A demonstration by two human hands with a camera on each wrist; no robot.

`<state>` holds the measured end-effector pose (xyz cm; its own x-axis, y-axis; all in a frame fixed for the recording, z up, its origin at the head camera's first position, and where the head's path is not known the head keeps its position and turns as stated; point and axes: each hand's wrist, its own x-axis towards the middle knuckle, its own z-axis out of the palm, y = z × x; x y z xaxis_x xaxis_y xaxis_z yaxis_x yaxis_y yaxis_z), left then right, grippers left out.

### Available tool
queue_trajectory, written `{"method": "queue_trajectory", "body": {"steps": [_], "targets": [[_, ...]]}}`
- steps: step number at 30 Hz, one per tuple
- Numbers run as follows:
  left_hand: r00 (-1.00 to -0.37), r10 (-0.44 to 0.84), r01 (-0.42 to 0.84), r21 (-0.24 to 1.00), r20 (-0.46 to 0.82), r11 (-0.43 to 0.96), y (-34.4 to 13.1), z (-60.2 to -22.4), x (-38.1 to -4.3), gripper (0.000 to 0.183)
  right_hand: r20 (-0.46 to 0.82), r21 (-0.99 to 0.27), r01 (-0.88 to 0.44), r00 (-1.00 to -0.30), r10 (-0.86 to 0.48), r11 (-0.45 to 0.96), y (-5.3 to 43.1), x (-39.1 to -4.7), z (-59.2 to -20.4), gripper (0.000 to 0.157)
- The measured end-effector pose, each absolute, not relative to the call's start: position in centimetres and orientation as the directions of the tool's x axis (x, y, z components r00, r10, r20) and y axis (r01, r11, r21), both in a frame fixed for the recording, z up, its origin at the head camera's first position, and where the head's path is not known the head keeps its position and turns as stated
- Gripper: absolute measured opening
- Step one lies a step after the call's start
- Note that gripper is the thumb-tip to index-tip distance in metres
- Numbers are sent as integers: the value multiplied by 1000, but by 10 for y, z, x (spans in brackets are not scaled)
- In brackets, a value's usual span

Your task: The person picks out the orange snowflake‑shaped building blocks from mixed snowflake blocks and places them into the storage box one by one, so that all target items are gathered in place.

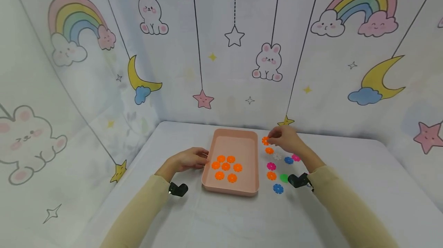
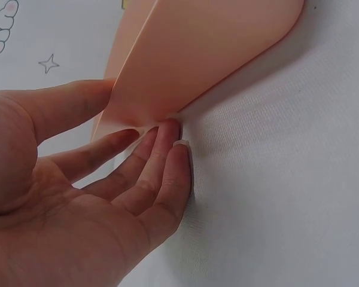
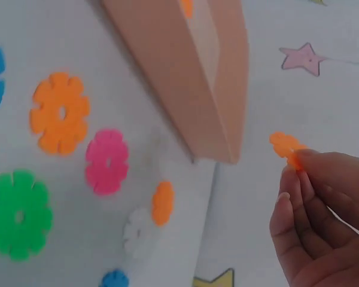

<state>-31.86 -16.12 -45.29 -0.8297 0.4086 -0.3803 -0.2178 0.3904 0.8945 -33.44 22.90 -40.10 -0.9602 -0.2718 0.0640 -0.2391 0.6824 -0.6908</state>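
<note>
Between thumb and fingers, my right hand (image 1: 286, 138) pinches an orange flower-shaped disc (image 3: 285, 146) with slots round its edge, held to the right of the tray's far right corner. My left hand (image 1: 188, 158) is at the left side of the pink tray (image 1: 240, 140). In the left wrist view, its loosely bent fingers touch the outer wall low down, and the thumb meets the tray's edge. Several orange discs (image 1: 225, 166) lie in the near half of the tray. Below my right hand, another orange disc (image 1: 269, 150) lies on the white table.
More discs lie right of the tray: white (image 1: 277, 156), pink (image 1: 271, 166), blue (image 1: 278, 188), green (image 1: 284, 178) and orange (image 1: 271, 176). Another blue disc (image 1: 288, 160) and a pink disc (image 1: 295, 157) lie under the right forearm. A printed cloth (image 1: 235, 71) hangs behind the table.
</note>
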Motion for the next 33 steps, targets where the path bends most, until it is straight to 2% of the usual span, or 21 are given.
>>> {"method": "queue_trajectory", "body": {"steps": [9, 16, 24, 33], "targets": [[-829, 416, -205, 895, -373, 395, -162, -449, -319, 52, 45, -752, -284, -923, -383, 595, 157, -339, -382, 11], [-825, 418, -213, 895, -380, 393, -164, -451, -318, 52, -35, -779, -237, -908, -417, 581, 114, -347, -392, 7], [-831, 399, -221, 889, -387, 401, -160, -451, -317, 51, -152, -719, -148, -920, -361, 679, 91, -355, -411, 6], [-829, 403, -220, 887, -389, 405, -162, -451, -319, 52, -180, -670, -114, -934, -309, 734, 81, -363, -436, 5]]}}
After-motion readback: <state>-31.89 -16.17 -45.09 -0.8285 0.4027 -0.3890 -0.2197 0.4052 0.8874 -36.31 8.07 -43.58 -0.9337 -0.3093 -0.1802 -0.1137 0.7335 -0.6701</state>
